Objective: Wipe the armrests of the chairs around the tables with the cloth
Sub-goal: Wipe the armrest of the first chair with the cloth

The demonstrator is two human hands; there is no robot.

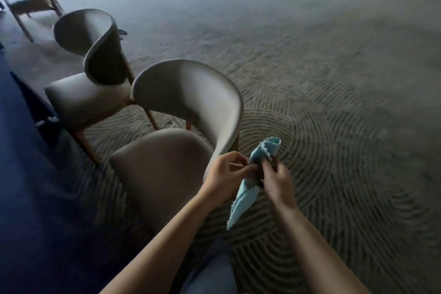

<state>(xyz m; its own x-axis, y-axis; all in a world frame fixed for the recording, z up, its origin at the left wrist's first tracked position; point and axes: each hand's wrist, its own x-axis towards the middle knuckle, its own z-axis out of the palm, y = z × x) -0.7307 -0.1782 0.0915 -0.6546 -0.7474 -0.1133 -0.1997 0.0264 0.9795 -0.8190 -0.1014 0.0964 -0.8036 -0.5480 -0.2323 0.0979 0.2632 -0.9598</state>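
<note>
1. Cloth: soft light-blue fabric, matt, zigzag-cut edges.
2. Nearest chair: grey upholstery, smooth, leather-like, faint sheen.
3. Chair legs: brown wood, smooth.
4. Carpet: matt pile, ribbed in arcs.
5. Counter cover: dark blue fabric, matt.

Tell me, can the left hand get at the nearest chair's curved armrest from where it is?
Probably yes: the left hand is right beside the armrest, and nothing lies between, though it pinches the cloth.
</note>
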